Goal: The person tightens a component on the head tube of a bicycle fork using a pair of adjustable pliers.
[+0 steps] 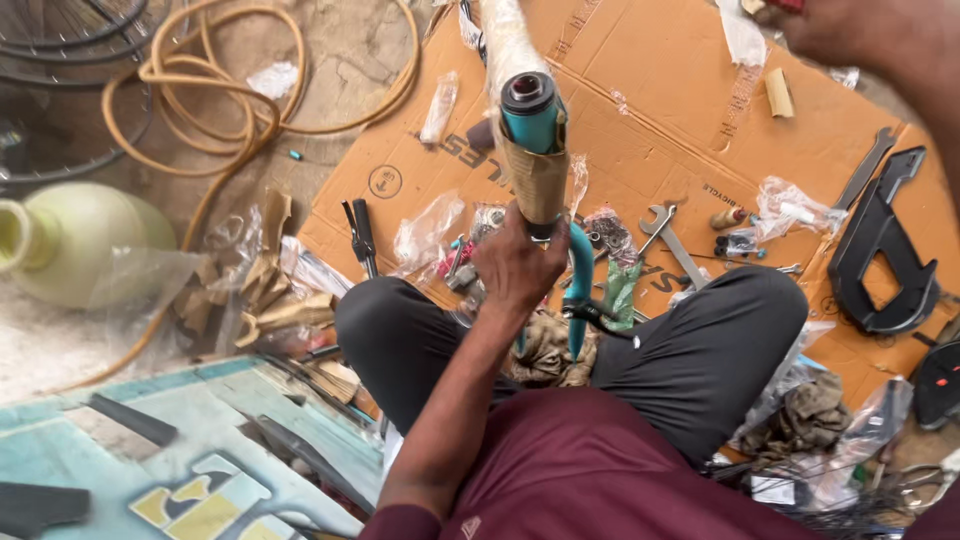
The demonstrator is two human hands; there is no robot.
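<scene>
Left hand (pixel 515 265): wrapped around the teal bike frame (pixel 532 120), just below its paper-wrapped tube.
Right hand (pixel 850 30): raised at top edge, blurred; grip cannot be told.
Frame: upright between the knees, over the cardboard (pixel 650 110).
Nearby: wrench (pixel 672 235), beside plastic bags.

Bicycle repair workshop, floor-level working area: flattened cardboard sheet (pixel 640 150) serving as mat, strewn with open-ended spanners (pixel 672 238), pliers (pixel 361 236), small parts in clear plastic bags (pixel 425 232), a black chain guard (pixel 885 250), a coiled orange hose (pixel 230 90) on bare concrete, and oily rags (pixel 805 412).
</scene>
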